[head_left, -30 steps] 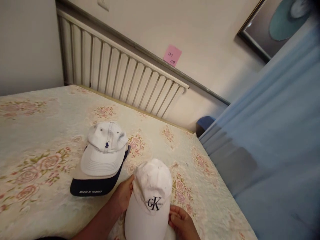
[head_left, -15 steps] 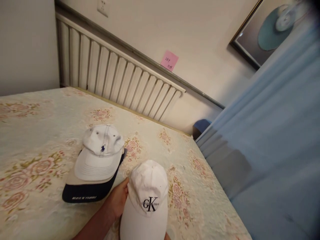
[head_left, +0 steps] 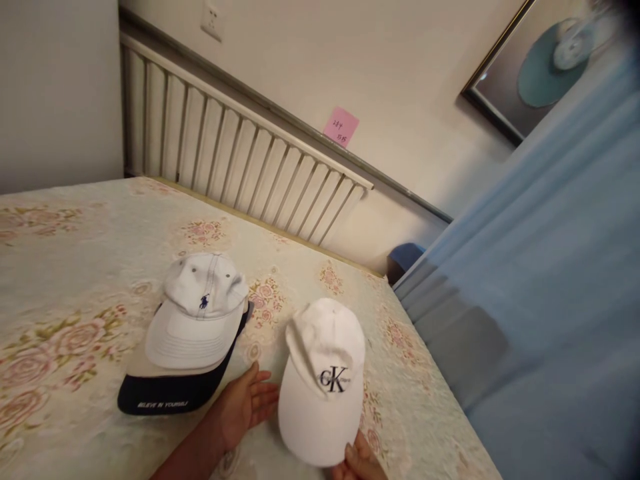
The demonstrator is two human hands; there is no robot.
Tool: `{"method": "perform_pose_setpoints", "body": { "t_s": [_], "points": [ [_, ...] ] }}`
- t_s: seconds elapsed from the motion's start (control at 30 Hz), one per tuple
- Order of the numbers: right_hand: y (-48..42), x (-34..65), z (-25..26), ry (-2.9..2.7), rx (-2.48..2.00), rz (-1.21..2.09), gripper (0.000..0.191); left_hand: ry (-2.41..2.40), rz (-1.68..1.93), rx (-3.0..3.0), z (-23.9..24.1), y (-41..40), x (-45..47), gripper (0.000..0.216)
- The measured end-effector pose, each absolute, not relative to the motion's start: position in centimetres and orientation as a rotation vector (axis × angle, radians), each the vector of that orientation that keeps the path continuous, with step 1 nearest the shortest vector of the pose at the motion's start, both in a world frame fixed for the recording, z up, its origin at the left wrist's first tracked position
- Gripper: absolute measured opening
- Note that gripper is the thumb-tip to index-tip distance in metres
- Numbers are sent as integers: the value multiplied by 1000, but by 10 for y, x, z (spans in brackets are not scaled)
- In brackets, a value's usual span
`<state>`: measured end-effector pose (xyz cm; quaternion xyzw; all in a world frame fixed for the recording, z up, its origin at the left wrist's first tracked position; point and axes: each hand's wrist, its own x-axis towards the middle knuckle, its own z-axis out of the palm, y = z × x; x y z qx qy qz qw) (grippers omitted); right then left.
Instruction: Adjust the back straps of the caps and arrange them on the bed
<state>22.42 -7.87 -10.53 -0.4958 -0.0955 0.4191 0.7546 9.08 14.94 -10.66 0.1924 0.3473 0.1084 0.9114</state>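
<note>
A white baseball cap [head_left: 323, 353] with dark "CK" lettering is tilted over the flowered bed cover, brim toward me. My right hand [head_left: 357, 460] pinches the brim's front right edge, thumb on top. Just left of this cap, my left hand [head_left: 247, 403] is open, fingers apart, with its fingertips close to the brim's side. Farther left lies a stack of caps: a white cap [head_left: 203, 300] with a small navy horse-rider emblem sits on top. Under it shows a beige brim, and below that a dark navy brim [head_left: 165, 393] lettered "BELIEVE IN YOURSELF".
The flowered bed cover [head_left: 295, 287] spreads beneath the caps. Behind it run a white radiator [head_left: 240, 147] and a wall with a pink note [head_left: 341, 125]. A blue curtain [head_left: 540, 287] hangs at the right, with a blue rounded object [head_left: 406, 257] partly behind it.
The CK cap has moved right and a little up in the view. My left hand has let go of its side and opened. My right hand has come into fuller view at the brim.
</note>
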Motion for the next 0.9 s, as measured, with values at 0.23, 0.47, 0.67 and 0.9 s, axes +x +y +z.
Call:
{"method": "perform_pose_setpoints", "body": {
  "t_s": [0.23, 0.47, 0.67, 0.9],
  "points": [
    [-34, 305, -60, -228, -1020, 729, 46, 775, 263, 457, -98, 146, 88, 34],
    [31, 408, -71, -179, -1052, 569, 36, 754, 276, 415, -97, 147, 92, 31],
    [67, 446, -106, -92, -1104, 525, 25, 737, 269, 382, -101, 148, 96, 24],
    [60, 446, -142, -70, -1166, 557, 19, 686, 274, 378, -110, 147, 98, 22]
  ]
}}
